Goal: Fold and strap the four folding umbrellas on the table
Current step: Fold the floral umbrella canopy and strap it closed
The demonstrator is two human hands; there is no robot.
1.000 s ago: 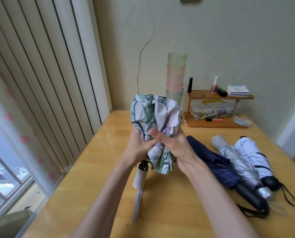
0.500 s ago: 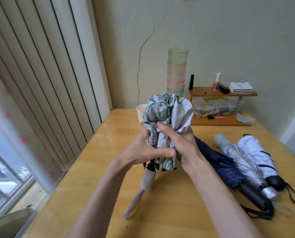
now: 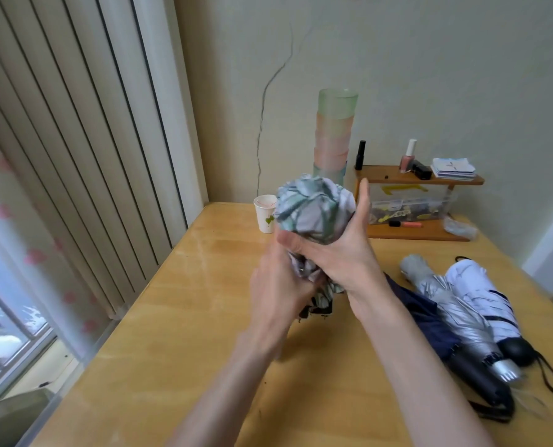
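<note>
Both forearms enter from 6 o'clock and converge. Right hand (image 3: 336,256) wraps patterned umbrella (image 3: 313,208), thumb across the front, one of its fingers (image 3: 364,198) straight toward 12 o'clock. Left hand (image 3: 278,291) at its 7 o'clock grips lower down.

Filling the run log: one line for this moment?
left hand grips floral umbrella low | right hand wraps its canopy | other umbrellas lie on table
</note>
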